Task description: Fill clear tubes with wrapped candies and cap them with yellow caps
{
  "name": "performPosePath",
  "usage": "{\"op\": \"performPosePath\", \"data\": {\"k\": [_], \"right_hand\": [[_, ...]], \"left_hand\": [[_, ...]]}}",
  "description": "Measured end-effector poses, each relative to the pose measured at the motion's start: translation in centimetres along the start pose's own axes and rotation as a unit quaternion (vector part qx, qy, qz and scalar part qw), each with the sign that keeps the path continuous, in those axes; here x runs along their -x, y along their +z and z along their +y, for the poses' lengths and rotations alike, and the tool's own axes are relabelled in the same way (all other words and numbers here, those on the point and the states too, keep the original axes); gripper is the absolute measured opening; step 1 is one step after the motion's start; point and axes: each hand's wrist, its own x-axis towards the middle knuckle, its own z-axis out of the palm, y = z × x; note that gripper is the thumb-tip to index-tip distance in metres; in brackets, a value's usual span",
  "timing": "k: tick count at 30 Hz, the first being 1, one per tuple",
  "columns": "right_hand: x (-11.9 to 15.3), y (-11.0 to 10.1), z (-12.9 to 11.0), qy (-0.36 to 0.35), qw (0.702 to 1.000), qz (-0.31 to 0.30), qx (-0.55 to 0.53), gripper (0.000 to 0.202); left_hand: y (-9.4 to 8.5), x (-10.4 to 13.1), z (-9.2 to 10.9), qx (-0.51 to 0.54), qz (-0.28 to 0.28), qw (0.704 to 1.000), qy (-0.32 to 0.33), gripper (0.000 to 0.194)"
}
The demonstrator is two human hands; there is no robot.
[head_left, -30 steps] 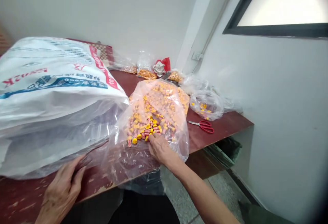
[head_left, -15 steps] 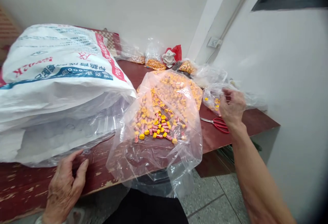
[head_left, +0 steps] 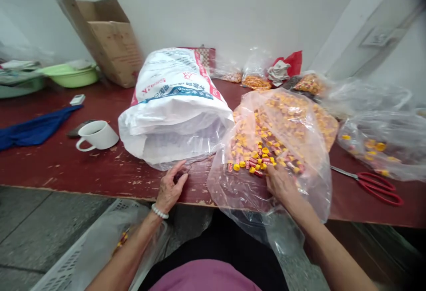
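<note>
Small red-and-white printed tubes with yellow caps lie heaped in a large clear plastic bag, its mouth turned to me. My right hand reaches into that mouth, fingertips drawn together at the near edge of the heap; whatever they pinch is hidden. At the table's front edge rests my left hand, a bead bracelet on its wrist, with thumb and fingers apart and nothing between them. Just beyond it lies a white woven sack with a clear liner, its mouth gaping towards me.
Red-handled scissors lie right of the bag, near another clear bag with a few yellow caps. A white mug, blue cloth, green basin and cardboard box stand left. A white crate sits below the table.
My right hand has come left from the clear bag by the wall to the capped tubes. The view has swung left, bringing in the mug, box and basins. My left hand remains at the table edge.
</note>
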Motion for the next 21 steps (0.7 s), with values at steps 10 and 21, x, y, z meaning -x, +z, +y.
{"op": "performPosePath", "data": {"k": [10, 21], "right_hand": [[6.4, -3.2, -11.6, 0.010, 0.859, 0.062, -0.509, 0.014], [7.3, -3.0, -13.7, -0.216, 0.923, 0.012, -0.319, 0.023]], "left_hand": [[0.4, 3.6, 7.6, 0.535, -0.103, 0.796, -0.264, 0.032], [1.1, 7.4, 9.0, 0.508, -0.247, 0.777, -0.277, 0.018]]}}
